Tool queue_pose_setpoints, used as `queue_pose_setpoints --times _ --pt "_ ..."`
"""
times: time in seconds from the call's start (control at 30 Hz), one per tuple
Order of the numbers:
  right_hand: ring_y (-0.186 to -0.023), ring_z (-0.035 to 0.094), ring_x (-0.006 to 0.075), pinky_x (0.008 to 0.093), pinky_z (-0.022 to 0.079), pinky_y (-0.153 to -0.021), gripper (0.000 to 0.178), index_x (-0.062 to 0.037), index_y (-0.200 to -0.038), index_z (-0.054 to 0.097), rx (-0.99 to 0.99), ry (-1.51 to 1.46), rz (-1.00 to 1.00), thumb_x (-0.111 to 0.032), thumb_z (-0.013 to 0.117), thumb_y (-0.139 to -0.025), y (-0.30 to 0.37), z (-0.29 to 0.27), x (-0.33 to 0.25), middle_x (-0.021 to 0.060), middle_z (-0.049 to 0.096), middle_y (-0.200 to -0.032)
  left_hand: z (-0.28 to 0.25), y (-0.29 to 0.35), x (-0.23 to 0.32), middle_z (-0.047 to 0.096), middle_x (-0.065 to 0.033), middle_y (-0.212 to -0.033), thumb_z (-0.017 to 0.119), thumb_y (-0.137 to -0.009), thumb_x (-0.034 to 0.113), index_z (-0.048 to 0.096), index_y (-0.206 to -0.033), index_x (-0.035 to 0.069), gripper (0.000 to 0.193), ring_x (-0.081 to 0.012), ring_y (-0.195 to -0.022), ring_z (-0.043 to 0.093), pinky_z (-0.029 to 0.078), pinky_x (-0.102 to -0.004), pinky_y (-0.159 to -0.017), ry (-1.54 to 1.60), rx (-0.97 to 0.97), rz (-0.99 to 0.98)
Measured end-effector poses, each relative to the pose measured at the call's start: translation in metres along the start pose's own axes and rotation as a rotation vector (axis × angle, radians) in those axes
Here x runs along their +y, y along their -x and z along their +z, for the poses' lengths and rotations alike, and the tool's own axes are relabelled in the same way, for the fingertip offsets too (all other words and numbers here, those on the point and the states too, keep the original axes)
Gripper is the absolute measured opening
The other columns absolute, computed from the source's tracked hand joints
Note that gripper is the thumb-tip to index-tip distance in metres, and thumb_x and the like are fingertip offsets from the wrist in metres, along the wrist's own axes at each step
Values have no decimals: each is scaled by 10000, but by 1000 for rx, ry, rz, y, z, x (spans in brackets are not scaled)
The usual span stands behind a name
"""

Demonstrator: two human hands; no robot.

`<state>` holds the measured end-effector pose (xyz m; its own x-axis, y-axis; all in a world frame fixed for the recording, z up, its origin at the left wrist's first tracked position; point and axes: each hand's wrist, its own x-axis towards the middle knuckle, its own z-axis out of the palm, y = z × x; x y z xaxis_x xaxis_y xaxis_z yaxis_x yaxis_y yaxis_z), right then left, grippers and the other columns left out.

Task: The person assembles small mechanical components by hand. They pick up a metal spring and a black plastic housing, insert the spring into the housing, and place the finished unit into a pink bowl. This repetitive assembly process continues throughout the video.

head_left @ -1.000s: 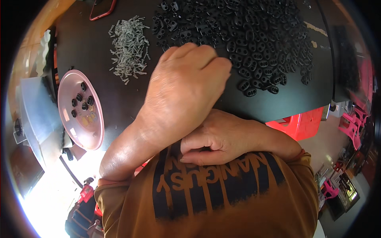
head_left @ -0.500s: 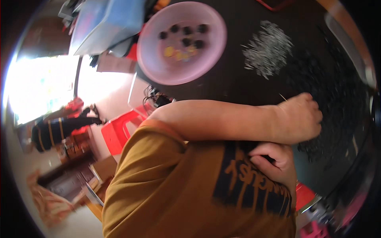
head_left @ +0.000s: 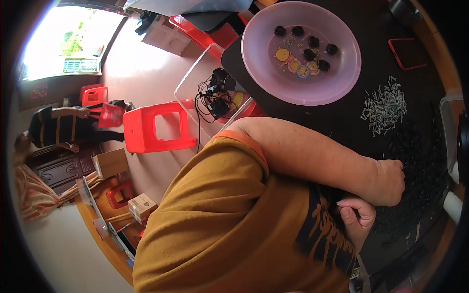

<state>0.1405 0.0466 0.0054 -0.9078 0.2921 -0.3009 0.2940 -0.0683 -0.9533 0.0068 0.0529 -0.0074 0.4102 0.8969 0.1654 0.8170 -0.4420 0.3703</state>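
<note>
Head view, tilted hard to one side: the left hand lies knuckles-up at the near edge of the heap of small black plastic parts on the dark table, its fingertips curled down into the pieces, so I cannot tell whether they have pinched one. The right hand sits just below the heap against the mustard shirt, fingers loosely bent with the thumb over them; whatever it may hold is hidden. Above the heap lies a scatter of small grey pins, and beyond those, well apart from the heap, the pink bowl holding a few black finished pieces. To pick cleanly, I would take one part from the heap's loose edge with thumb and forefinger.
</note>
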Motion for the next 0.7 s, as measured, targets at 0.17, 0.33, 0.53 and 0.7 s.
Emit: queue_pose_setpoints --times 0.17,0.33,0.53,0.7 --pt "-676 548 119 232 421 -652 124 6 -825 608 53 -17 -41 -114 597 -798 3 -5 12 67 592 -761 -21 12 -5 605 -18 -734 576 -652 180 603 -667 107 79 -177 -747 599 433 -297 -647 33 132 -45" --pt "-673 592 202 266 449 -631 81 -17 -801 632 -24 58 -248 -37 634 -723 -11 -5 2 82 622 -744 1 41 -9 524 -22 -682 581 -661 184 565 -710 82 114 -190 -655 563 441 -314 -625 104 205 -79" --pt "-640 590 180 282 455 -587 73 -35 -811 608 -14 -18 -299 -52 640 -747 -7 -16 6 64 617 -718 -1 36 -8 522 -43 -744 662 -657 149 577 -799 65 185 -201 -646 549 436 -319 -605 129 233 -118" --pt "-632 587 212 303 452 -561 48 -44 -796 590 -17 -48 -331 -82 612 -776 -7 -16 14 67 600 -702 -9 50 -13 563 -48 -755 693 -633 65 616 -843 60 224 -210 -663 557 432 -315 -586 11 319 -208"
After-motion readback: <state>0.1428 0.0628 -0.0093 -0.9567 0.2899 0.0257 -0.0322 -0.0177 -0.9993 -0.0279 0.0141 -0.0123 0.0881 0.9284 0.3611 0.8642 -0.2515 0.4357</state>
